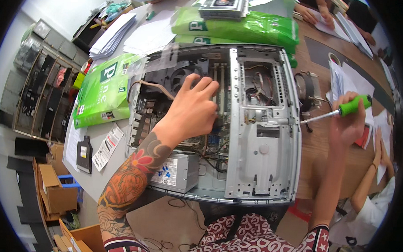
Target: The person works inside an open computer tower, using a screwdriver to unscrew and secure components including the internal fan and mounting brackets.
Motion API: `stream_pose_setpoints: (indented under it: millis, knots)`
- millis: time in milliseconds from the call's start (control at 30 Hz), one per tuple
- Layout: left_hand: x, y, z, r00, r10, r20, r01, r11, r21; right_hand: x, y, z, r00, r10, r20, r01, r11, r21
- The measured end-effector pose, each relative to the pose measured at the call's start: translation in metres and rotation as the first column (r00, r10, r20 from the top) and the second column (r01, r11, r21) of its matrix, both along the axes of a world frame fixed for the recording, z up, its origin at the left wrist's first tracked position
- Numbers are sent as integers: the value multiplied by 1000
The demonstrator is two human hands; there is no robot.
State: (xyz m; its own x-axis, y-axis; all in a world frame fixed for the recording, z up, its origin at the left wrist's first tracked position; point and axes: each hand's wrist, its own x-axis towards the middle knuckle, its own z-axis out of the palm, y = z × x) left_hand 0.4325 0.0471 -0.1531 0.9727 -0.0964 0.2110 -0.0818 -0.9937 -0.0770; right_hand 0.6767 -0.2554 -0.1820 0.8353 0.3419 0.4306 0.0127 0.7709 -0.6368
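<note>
An opened desktop computer case lies on its side on the table before me. My left hand is over its motherboard, beside the black cooling fan and the memory slots. Its fingers are bent downward, and whatever the tips pinch is hidden. To the right of the case, my right hand grips a screwdriver by its green handle. The metal shaft points left, with its tip near the case's right edge. A silver power supply sits in the near left of the case.
Green paper packs stand left and behind, with a silver drive-like device on the rear ones. A heatsink cooler stands right of the case. A black drive lies at left. Other people's hands rest around the table.
</note>
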Motion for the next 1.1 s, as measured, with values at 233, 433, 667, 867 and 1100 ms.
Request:
stream_pose_setpoints:
  millis: [233,433,667,867,1100]
  knots:
    - [7,-7,4,1000,8,15,-7,999,-39,-9,8,0,998,-40,-45,40,999,14]
    - [18,-12,13,984,62,-165,-53,997,63,-22,14,4,998,21,-57,-26,996,-83]
    - [18,-5,3,990,12,-142,-10,1000,14,-23,16,7,994,-40,-103,19,979,-201]
    - [18,-13,16,982,15,-187,-8,999,38,-24,9,20,993,-47,-106,28,984,-177]
    - [17,-27,20,941,96,-324,-74,994,82,-2,3,16,968,-135,-214,137,991,-5]
